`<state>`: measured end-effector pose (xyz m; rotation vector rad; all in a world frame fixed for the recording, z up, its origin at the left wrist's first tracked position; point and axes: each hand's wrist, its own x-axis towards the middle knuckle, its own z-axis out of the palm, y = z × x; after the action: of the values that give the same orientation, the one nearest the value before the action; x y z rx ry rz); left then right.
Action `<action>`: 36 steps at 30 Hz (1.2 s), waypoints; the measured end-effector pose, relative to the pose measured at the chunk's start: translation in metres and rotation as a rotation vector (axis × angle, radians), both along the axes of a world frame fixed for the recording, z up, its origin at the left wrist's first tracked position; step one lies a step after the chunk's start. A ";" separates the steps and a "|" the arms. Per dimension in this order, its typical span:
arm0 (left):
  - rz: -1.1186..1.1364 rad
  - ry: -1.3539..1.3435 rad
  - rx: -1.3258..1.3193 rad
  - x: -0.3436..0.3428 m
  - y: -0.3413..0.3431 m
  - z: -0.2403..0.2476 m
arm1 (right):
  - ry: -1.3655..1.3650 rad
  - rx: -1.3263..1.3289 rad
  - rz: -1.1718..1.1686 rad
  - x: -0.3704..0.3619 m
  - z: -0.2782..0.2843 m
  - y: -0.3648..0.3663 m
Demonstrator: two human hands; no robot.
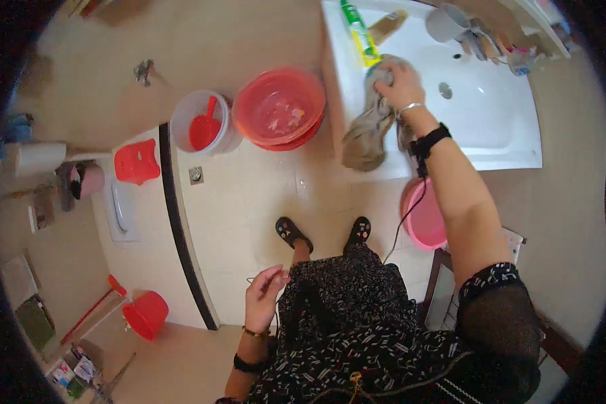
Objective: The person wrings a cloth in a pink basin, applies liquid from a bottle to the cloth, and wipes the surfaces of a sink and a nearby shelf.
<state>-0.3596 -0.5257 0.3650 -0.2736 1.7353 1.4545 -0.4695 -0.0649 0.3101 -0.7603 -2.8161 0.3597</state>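
My right hand (400,84) reaches out to a white washbasin at the upper right. Its fingers are curled onto a wet-looking grey-brown cloth (365,138), which is bunched at the top and hangs over the basin's left front corner. A green and yellow tube (361,34) lies just beyond that hand, beside a tan brush-like item (388,27). Low by my waist, my left hand (264,296) hangs with fingers loosely bent and apart. A thin dark cord passes near it, and I see nothing gripped there.
The white washbasin (491,121) carries a grey cup (447,23) and small toiletries along its back. Red basins (249,111) and a white bucket (182,128) with a red scoop stand on the floor. A pink basin (425,219) sits below the washbasin. A dark raised edge (185,229) crosses at left.
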 end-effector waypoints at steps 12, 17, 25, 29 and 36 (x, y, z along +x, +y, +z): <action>-0.329 0.251 0.502 -0.066 0.058 -0.072 | -0.352 -0.874 -0.112 0.100 0.065 -0.196; 0.036 0.036 0.467 -0.075 0.096 -0.077 | -0.047 -1.290 -0.030 0.085 0.077 -0.246; 0.226 -0.223 0.767 -0.136 0.160 -0.123 | 0.028 -0.083 -0.048 0.105 0.049 -0.116; -0.001 0.241 0.609 -0.121 0.246 -0.180 | -0.149 0.003 -0.009 0.125 0.010 -0.080; 0.175 0.853 0.495 -0.258 0.384 -0.227 | -0.060 -0.146 -0.058 0.139 -0.016 -0.078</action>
<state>-0.6171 -0.1420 0.1378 0.5514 1.9076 2.2760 -0.3302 -0.1424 0.2939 -0.8948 -2.8405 0.5467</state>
